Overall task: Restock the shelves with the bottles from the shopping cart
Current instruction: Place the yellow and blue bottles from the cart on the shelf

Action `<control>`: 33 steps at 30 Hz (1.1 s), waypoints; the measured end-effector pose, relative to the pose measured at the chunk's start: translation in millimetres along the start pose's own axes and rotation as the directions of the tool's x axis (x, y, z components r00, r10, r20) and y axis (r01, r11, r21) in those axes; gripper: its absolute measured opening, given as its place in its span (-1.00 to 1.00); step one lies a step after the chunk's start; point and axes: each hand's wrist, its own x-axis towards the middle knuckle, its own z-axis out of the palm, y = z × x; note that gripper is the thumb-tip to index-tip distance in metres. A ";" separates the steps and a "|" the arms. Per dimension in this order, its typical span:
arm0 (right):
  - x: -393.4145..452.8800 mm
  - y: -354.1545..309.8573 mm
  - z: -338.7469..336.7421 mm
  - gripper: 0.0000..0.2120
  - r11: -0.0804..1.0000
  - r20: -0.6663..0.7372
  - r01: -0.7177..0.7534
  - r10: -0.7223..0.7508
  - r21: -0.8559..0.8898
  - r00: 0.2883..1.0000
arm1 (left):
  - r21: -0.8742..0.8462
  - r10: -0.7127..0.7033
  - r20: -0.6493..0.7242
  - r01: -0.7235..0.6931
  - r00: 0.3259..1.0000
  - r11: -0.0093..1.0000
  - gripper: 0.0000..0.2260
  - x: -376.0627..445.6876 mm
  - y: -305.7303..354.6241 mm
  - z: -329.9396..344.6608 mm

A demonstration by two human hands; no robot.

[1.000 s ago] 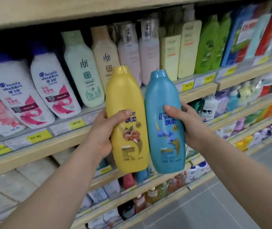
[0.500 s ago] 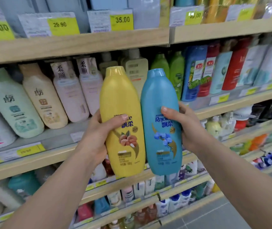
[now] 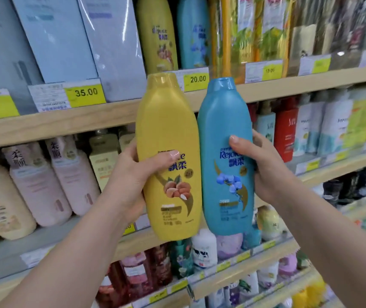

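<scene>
Glossy plastic yellow bottle [image 3: 168, 134], pale wood shelf [image 3: 66, 123]

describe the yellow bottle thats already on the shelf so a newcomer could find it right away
Start at the top shelf, the wooden board carrying the 20.00 price tag. Just above and left of that tag stands the yellow shelf bottle, between pale blue boxes on its left and a blue shelf bottle on its right. It is the only yellow bottle there.

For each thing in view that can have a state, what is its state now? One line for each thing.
yellow bottle: cap closed, upright, held off the shelf, touching the blue one.
blue bottle: cap closed, upright, held off the shelf.
left hand: grips the yellow bottle.
right hand: grips the blue bottle.
top shelf: holds a matching yellow and a matching blue bottle.
</scene>
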 end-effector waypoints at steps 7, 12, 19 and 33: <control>39.1 -49.0 -42.1 -0.71 0.999 0.134 0.029 -0.031 0.019 0.990 | 0.081 0.143 -0.122 -0.134 0.982 0.988 -0.73 27.5 20.6 54.9; 65.6 -86.4 -55.5 -0.45 0.992 0.273 0.121 -0.112 -0.018 0.956 | 0.151 0.261 -0.156 -0.238 0.953 0.960 -0.72 41.5 46.2 82.1; 99.5 -128.6 -53.3 -0.49 0.944 0.352 0.330 -0.306 -0.010 0.885 | 0.308 0.438 -0.076 -0.397 0.896 0.865 -0.70 65.5 95.5 90.0; 146.5 -158.5 -23.4 -0.44 0.815 0.414 0.576 -0.545 0.058 0.729 | 0.408 0.614 0.092 -0.592 0.784 0.695 -0.53 112.0 149.2 56.7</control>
